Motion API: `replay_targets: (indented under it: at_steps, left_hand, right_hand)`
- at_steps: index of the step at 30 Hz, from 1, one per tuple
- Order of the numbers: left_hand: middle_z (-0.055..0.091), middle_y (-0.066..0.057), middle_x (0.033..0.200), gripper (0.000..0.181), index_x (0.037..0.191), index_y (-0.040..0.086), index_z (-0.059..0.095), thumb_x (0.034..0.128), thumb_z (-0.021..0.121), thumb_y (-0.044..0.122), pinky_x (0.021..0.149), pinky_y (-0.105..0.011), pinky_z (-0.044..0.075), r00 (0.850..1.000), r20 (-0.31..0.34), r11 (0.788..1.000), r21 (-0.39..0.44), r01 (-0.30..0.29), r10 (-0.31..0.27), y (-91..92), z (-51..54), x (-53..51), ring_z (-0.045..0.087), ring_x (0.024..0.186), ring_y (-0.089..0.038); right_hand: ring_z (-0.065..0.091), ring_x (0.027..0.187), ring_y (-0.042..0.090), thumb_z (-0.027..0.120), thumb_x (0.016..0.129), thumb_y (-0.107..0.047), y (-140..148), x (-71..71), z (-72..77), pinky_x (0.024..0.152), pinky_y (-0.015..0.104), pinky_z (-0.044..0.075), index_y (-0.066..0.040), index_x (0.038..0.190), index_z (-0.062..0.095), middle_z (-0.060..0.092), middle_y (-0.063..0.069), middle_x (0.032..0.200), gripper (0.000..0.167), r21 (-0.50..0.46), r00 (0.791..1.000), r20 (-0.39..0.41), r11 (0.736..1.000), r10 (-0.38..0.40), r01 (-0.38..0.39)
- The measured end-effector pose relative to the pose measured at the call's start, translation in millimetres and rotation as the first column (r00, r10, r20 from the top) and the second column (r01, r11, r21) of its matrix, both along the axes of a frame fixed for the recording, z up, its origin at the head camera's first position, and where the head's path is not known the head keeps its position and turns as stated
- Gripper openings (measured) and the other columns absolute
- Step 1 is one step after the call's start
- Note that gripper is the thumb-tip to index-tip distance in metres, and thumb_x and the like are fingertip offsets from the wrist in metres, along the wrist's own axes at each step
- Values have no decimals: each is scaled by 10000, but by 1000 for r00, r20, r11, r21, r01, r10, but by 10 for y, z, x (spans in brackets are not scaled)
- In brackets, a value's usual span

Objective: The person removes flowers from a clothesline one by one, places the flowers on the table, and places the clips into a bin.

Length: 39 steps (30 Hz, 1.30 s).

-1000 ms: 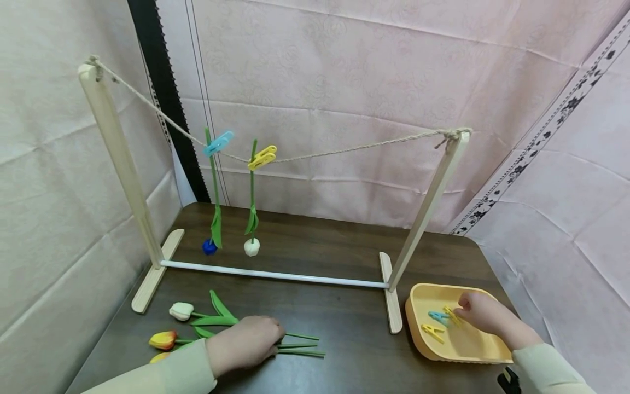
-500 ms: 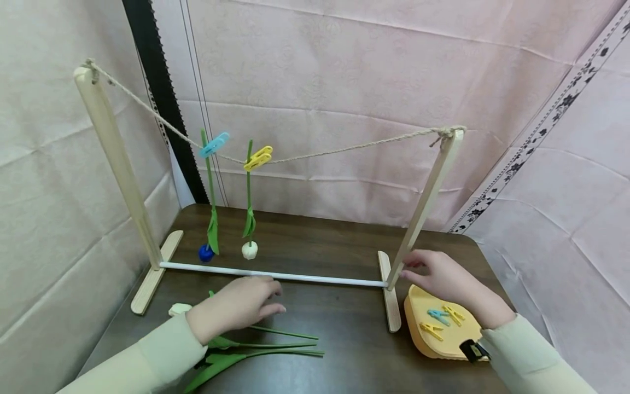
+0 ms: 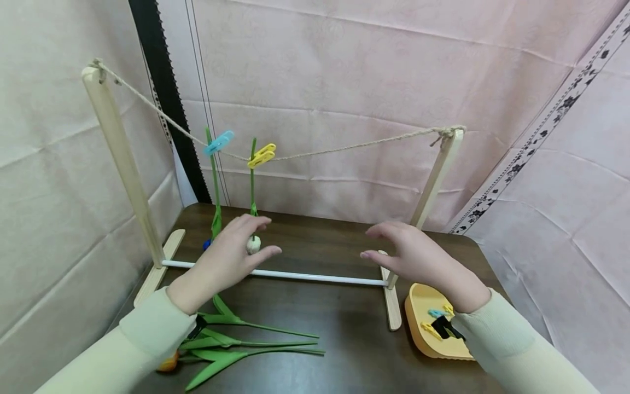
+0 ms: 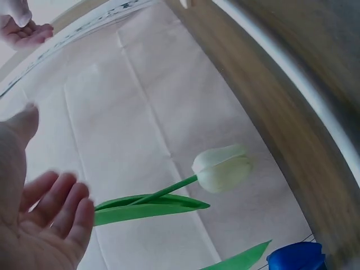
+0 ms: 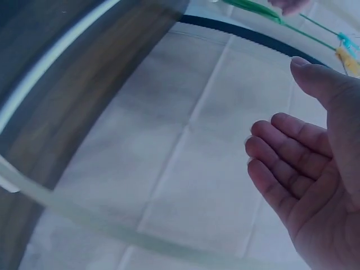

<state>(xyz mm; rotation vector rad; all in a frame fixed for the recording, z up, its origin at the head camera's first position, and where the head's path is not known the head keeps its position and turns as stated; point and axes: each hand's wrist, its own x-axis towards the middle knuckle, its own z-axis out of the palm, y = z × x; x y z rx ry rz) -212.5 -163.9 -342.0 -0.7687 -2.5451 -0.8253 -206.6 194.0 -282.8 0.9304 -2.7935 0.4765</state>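
Evidently, clothespins (image 3: 219, 142) clamp two tulips (image 4: 224, 169) to the rope (image 3: 354, 146) so they hang bloom-down; left hand (image 3: 223, 256) and right hand (image 3: 418, 257), wide and empty, apparently touch neither.

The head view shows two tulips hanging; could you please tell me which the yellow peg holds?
The white tulip, right of the blue tulip, which hangs from the light-blue peg.

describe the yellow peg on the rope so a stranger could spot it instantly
Find the wooden frame, then the rope sagging across its top. The yellow peg clips the upside-down white flower to it, whereas the neighbouring blue peg holds the blue flower.
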Motion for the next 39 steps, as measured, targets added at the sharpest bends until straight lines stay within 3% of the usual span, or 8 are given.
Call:
replay_targets:
  at_steps: [5, 8, 17, 20, 23, 28, 35, 39]
  left_hand:
    - [556, -113, 1193, 654, 1339, 5, 491, 874, 708, 410, 876, -434, 455, 997, -53, 988, 147, -56, 64, 3, 44, -55, 524, 1087, -269]
    - [522, -135, 1241, 693, 1360, -10, 455, 868, 720, 399, 912, -447, 434, 993, -64, 977, 197, -86, 100, 5, 71, -70, 495, 1123, -285]
    - [473, -168, 1239, 708, 1344, -33, 420, 857, 741, 369, 944, -440, 401, 982, -84, 950, 280, -140, 169, 12, 167, -110, 451, 1132, -300]
    - [460, -183, 1260, 699, 1336, -42, 414, 859, 743, 350, 965, -450, 397, 980, -69, 938, 309, -158, 188, 15, 192, -119, 453, 1161, -316]
    - [449, -187, 1282, 691, 1338, -44, 406, 867, 737, 337, 986, -457, 395, 980, -53, 931, 326, -166, 193, 6, 215, -139, 451, 1185, -322]
    - [447, -173, 1297, 690, 1364, -25, 404, 887, 704, 373, 993, -462, 397, 982, -11, 930, 324, -173, 187, -14, 248, -181, 454, 1196, -307]
    - [519, -148, 1192, 487, 1291, -16, 484, 939, 653, 274, 943, -460, 426, 987, -3, 930, 334, -152, 162, 0, 276, -218, 508, 1104, -292]
    - [546, -122, 1129, 336, 1230, -7, 530, 971, 604, 193, 909, -439, 449, 989, -19, 926, 354, -130, 145, 12, 300, -225, 536, 1056, -270]
  right_hand:
    - [605, 1057, 176, 701, 877, -434, -236, -76, 196, 925, 393, 467, -123, 1137, 658, 665, 5, 1098, 408, -22, 994, -84, 997, 71, -73]
    - [604, 1056, 172, 713, 871, -419, -398, -118, 351, 922, 376, 467, -124, 1132, 657, 664, 3, 1097, 397, -32, 976, -177, 990, 131, -139]
    - [619, 975, 192, 784, 822, -291, -858, -272, 741, 872, 349, 483, -58, 1071, 669, 677, 49, 1014, 359, -100, 828, -486, 924, 279, -370]
    - [621, 952, 200, 775, 833, -290, -992, -323, 823, 851, 352, 492, -50, 1064, 664, 680, 56, 996, 351, -89, 792, -535, 912, 295, -400]
    - [612, 961, 214, 744, 861, -286, -1112, -379, 890, 853, 360, 489, -36, 1075, 654, 676, 66, 1001, 341, -66, 771, -559, 911, 305, -408]
    - [590, 987, 219, 684, 907, -282, -1292, -477, 951, 888, 349, 470, -22, 1135, 640, 661, 73, 1039, 348, -24, 772, -566, 930, 290, -367]
    - [558, 1062, 255, 619, 953, -329, -1530, -570, 951, 956, 354, 422, -20, 1221, 610, 631, 87, 1098, 409, 28, 818, -525, 965, 236, -260]
    - [569, 1009, 249, 587, 979, -265, -1627, -584, 946, 901, 350, 445, -22, 1169, 636, 638, 79, 1059, 312, 35, 804, -546, 965, 235, -259]
